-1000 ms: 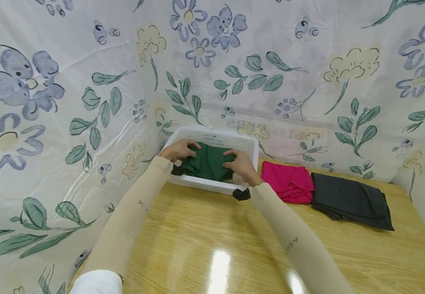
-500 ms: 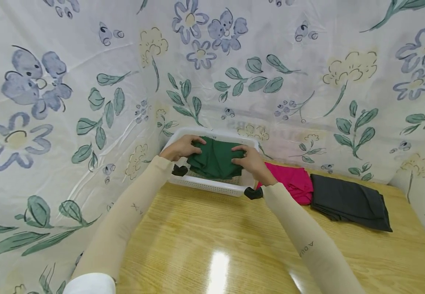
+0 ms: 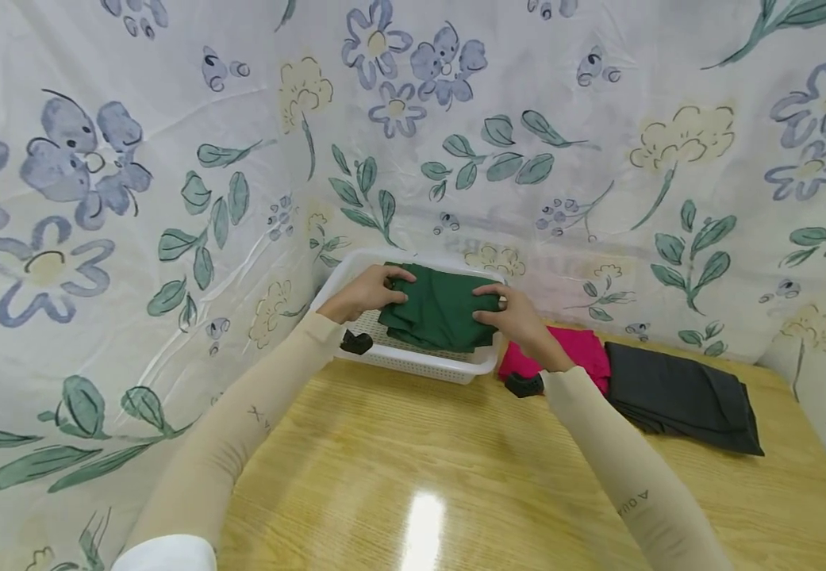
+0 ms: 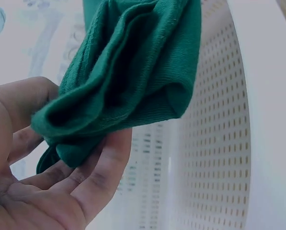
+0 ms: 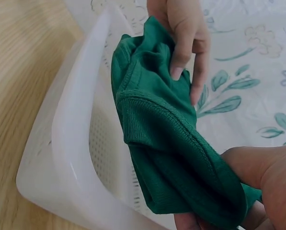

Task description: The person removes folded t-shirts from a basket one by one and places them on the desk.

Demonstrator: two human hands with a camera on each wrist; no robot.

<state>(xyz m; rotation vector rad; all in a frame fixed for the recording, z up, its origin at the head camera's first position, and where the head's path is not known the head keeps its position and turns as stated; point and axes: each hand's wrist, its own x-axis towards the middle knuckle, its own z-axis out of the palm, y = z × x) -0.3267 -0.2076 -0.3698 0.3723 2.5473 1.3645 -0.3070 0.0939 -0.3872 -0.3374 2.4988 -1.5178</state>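
A folded dark green cloth (image 3: 439, 309) is held above a white perforated plastic basket (image 3: 413, 362) at the back of the wooden table. My left hand (image 3: 373, 290) grips its left edge, thumb over the top and fingers under the folds (image 4: 85, 158). My right hand (image 3: 514, 315) pinches its right edge (image 5: 257, 191). In the right wrist view the green cloth (image 5: 166, 129) hangs just over the basket rim (image 5: 80, 134), with the left hand (image 5: 183, 33) at its far end. In the left wrist view the green cloth (image 4: 128, 76) sits above the basket's perforated wall (image 4: 214, 134).
A folded pink cloth (image 3: 584, 353) lies on the table right of the basket, and a folded dark grey cloth (image 3: 680, 392) lies beside it. Floral sheets (image 3: 170, 159) close in the table at the left and back. The wooden tabletop (image 3: 420, 468) stretches toward me.
Both hands have lifted the green cloth up out of the basket and moved it slightly to the right; the basket floor now shows under it.
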